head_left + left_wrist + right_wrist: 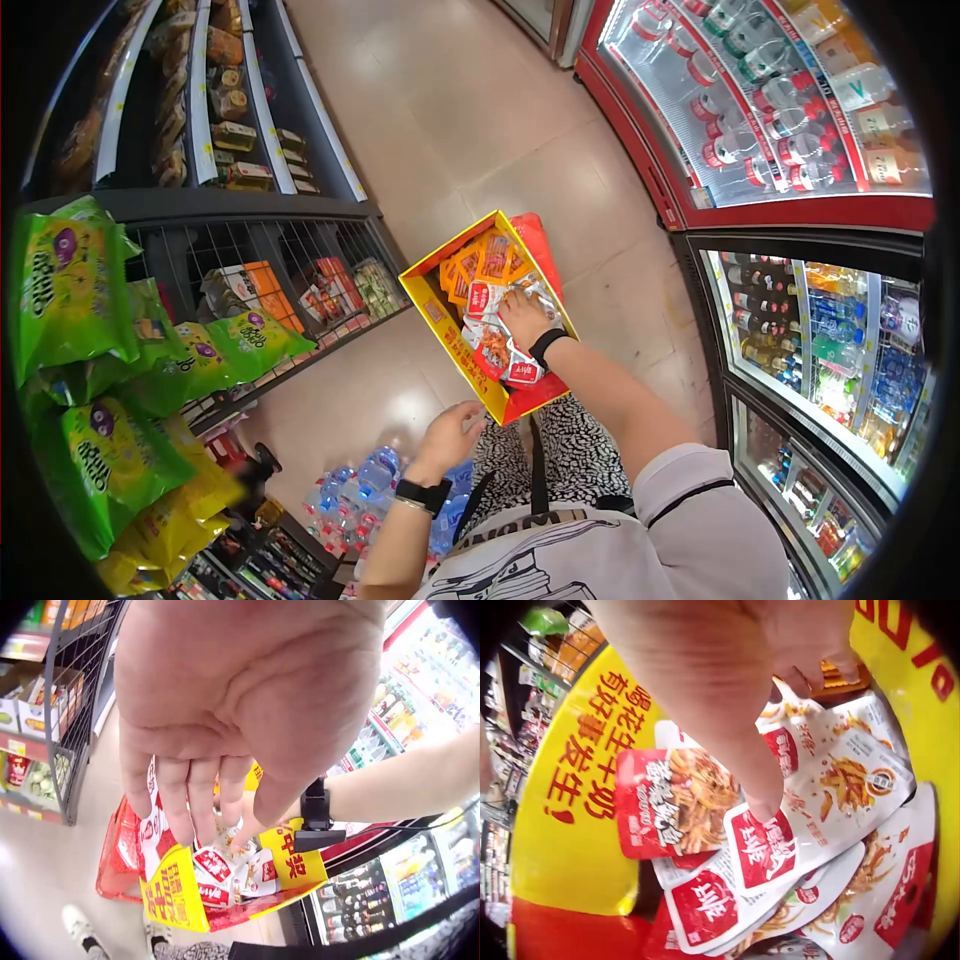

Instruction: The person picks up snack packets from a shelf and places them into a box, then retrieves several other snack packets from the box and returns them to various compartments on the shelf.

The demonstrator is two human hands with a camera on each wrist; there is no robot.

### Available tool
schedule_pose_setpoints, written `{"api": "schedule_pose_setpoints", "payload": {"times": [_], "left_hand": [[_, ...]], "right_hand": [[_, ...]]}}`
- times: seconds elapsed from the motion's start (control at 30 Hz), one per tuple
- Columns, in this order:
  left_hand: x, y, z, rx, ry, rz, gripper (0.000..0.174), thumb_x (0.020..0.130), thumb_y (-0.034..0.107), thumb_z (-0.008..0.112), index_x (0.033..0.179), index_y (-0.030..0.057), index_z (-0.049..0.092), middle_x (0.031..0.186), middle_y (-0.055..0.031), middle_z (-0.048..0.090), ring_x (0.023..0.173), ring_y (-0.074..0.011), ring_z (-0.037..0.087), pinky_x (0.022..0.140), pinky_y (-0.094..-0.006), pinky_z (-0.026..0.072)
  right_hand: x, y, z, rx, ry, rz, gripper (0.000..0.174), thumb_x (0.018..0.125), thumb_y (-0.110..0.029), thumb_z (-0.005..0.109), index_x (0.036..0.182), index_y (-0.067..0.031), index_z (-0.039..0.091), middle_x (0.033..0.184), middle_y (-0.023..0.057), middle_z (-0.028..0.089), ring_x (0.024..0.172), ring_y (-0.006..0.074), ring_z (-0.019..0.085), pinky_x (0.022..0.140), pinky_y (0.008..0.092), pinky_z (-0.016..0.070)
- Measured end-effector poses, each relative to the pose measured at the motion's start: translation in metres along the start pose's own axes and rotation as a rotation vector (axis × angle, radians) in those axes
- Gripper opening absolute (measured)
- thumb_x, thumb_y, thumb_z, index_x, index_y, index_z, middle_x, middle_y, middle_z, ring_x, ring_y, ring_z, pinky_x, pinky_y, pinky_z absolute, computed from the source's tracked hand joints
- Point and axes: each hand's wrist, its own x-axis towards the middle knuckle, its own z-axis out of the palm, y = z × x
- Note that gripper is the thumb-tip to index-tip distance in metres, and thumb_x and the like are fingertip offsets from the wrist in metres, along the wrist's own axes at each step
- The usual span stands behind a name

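Note:
A yellow and red cardboard box (440,325) stands in front of the person, with snack packets inside. Orange packets (494,258) lie at its far end, and white and red packets (493,350) overlap nearer the body. My right hand (525,320) reaches into the box over the white packets. In the right wrist view its thumb (761,799) touches the corner of a white packet (761,847), while its other fingers spread toward the orange ones. Holding nothing, my left hand (450,437) hovers beside the box's near left corner, palm and loosely bent fingers showing in the left wrist view.
A red basket (124,840) is under and beside the box. Shelves with a wire front (270,260) and green snack bags (75,290) flank the left. Drink fridges (800,230) line the right. Bottled water (375,475) stands on the floor near the left forearm.

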Motion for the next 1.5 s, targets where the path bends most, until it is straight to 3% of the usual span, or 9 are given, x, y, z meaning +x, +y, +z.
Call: {"api": "schedule_pose_setpoints", "payload": {"times": [0.2,0.4,0.67,0.8,0.9,1.0,1.13,1.27,1.5], "left_hand": [[-0.003,-0.012,0.026,-0.057,-0.056,-0.089,0.026,0.083,0.015,0.06,0.106,0.0047,0.057,0.097,-0.0119,0.063,0.09,-0.0218,0.061,0.078,-0.032,0.0473],[-0.009,-0.03,0.036,-0.198,-0.003,-0.13,0.026,0.081,0.013,0.06,0.104,0.0015,0.057,0.096,-0.0156,0.062,0.089,-0.0259,0.06,0.078,-0.0328,0.0473],[0.008,-0.035,0.044,-0.652,0.07,-0.193,0.028,0.085,0.008,0.057,0.112,0.0019,0.052,0.101,-0.0053,0.06,0.094,-0.0152,0.057,0.084,-0.0281,0.0441],[0.018,-0.011,0.036,-0.968,0.308,-0.113,0.033,0.083,0.008,0.06,0.114,0.002,0.051,0.102,-0.007,0.06,0.094,-0.017,0.057,0.082,-0.0299,0.0457],[0.02,-0.03,0.041,-1.161,0.236,-0.115,0.033,0.085,0.012,0.059,0.115,0.0029,0.05,0.102,-0.0056,0.06,0.093,-0.0163,0.057,0.081,-0.0299,0.0465],[0.015,-0.005,0.023,-1.365,0.214,-0.283,0.032,0.087,0.019,0.058,0.115,0.0046,0.051,0.103,-0.0047,0.059,0.091,-0.0152,0.058,0.079,-0.0308,0.0476],[0.008,-0.026,0.032,-1.38,0.255,-0.342,0.033,0.09,0.026,0.052,0.118,0.0078,0.049,0.108,-0.0072,0.058,0.095,-0.0198,0.059,0.08,-0.0354,0.05],[-0.001,-0.037,0.024,-1.478,0.349,-0.359,0.036,0.092,0.024,0.049,0.123,0.0069,0.043,0.111,-0.0137,0.058,0.095,-0.026,0.06,0.079,-0.0386,0.0512],[-0.016,-0.041,0.026,-1.361,0.389,-0.435,0.037,0.09,0.023,0.051,0.121,0.0034,0.045,0.111,-0.0181,0.057,0.094,-0.0261,0.06,0.078,-0.0385,0.0517]], "right_hand": [[0.003,0.005,0.029,-0.306,0.009,0.106,0.039,0.084,-0.017,0.045,0.121,-0.0052,0.044,0.111,0.0106,0.053,0.111,0.0259,0.044,0.098,0.0526,0.0271],[-0.001,0.009,0.006,-0.3,0.044,-0.049,0.02,0.08,-0.015,0.047,0.096,-0.0089,0.058,0.092,0.0057,0.056,0.092,0.0216,0.049,0.086,0.0441,0.0334],[-0.007,0.01,-0.055,0.481,0.038,0.087,0.028,0.066,-0.024,0.07,0.085,-0.0072,0.06,0.072,0.0113,0.061,0.079,0.0276,0.06,0.073,0.043,0.0401],[-0.016,-0.008,-0.058,1.09,0.055,-0.017,0.038,0.072,-0.021,0.067,0.102,-0.0018,0.055,0.087,0.0176,0.061,0.084,0.0327,0.059,0.076,0.0384,0.0456],[-0.033,-0.035,-0.098,1.272,-0.346,-0.103,0.043,0.076,-0.019,0.063,0.113,-0.0008,0.05,0.101,0.0174,0.059,0.095,0.0247,0.057,0.081,0.0354,0.0448],[-0.055,-0.071,-0.074,1.491,-0.271,-0.231,0.036,0.081,-0.017,0.058,0.112,-0.0015,0.049,0.092,0.0138,0.061,0.083,0.0233,0.06,0.073,0.0344,0.0475],[-0.052,-0.066,-0.067,1.328,-0.647,-0.09,0.034,0.076,-0.006,0.057,0.109,-0.0008,0.049,0.098,0.0166,0.058,0.087,0.0277,0.059,0.077,0.0389,0.0462],[-0.035,-0.036,-0.051,0.609,-0.149,-0.123,0.023,0.069,-0.003,0.053,0.092,-0.0013,0.056,0.081,0.0187,0.06,0.074,0.0369,0.059,0.067,0.0433,0.047],[0.008,-0.002,-0.008,0.504,0.14,0.142,0.035,0.067,0.002,0.055,0.101,0.0013,0.048,0.103,0.0218,0.051,0.097,0.0373,0.051,0.082,0.0421,0.0426]]}}
